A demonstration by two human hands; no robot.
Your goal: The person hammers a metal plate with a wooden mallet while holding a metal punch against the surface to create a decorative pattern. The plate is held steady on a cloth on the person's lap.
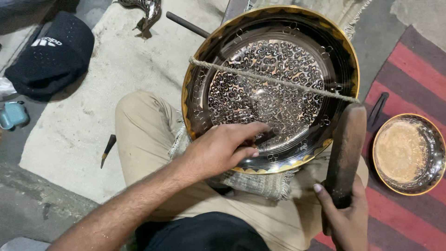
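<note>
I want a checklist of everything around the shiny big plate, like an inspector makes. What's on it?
Surface: pale mat on the floor, striped red rug at right.
Job's things: engraved metal tray with gold rim, propped on the lap over a cloth; a cord runs across it.
Clutter: black cap, small chisel, small bowl.
Grippers: left hand presses a small tool to the tray; right hand grips a dark wooden mallet.
Cables: nothing seen.
Surroundings: grey floor.

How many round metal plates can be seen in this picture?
2. The large engraved round metal plate rests on the person's lap under a rope; the small gold-rimmed round metal plate lies on the striped rug, far right.
</note>
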